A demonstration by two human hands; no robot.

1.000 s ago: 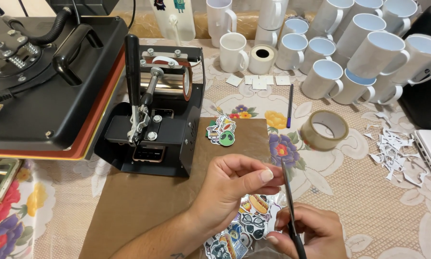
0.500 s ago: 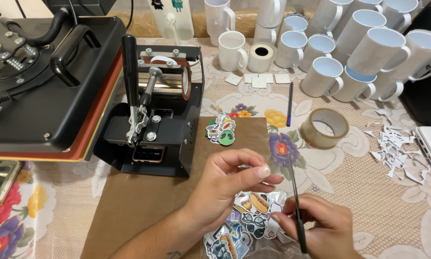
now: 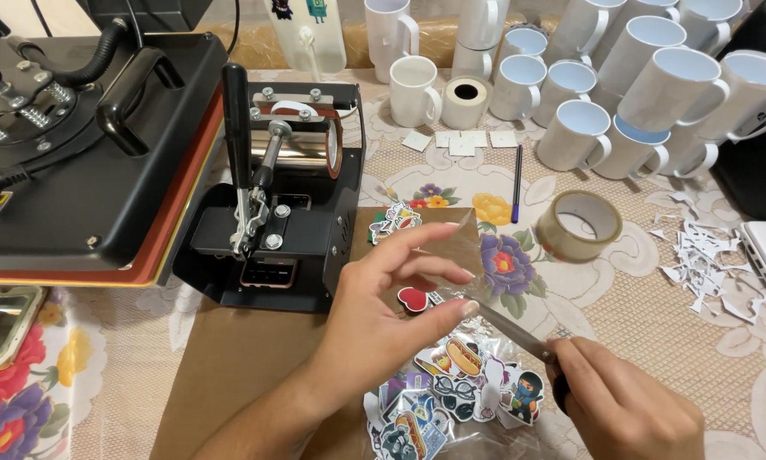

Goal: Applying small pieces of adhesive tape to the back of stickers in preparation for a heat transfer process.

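My left hand (image 3: pixel 370 319) pinches the top edge of a clear plastic bag (image 3: pixel 457 249) between thumb and fingers and lifts it. Several colourful cut-out stickers (image 3: pixel 455 388) lie in the bag's lower part, on a brown sheet (image 3: pixel 238 366). My right hand (image 3: pixel 626 413), at the bottom right, grips the dark handle of a thin metal blade (image 3: pixel 506 328). The blade points up and left, and its tip reaches the plastic just under my left fingers. A red heart sticker (image 3: pixel 412 298) lies behind my left hand.
A black mug press (image 3: pixel 289 213) stands just left of my hands, with a large flat heat press (image 3: pixel 85 145) beyond it. Several white mugs (image 3: pixel 622 94) crowd the back right. A tape roll (image 3: pixel 579 226), a pen (image 3: pixel 517 183) and paper scraps (image 3: pixel 707 264) lie to the right.
My left hand has raised the clear plastic higher. The blade in my right hand has tilted from nearly upright to a slant, its tip now at the plastic.
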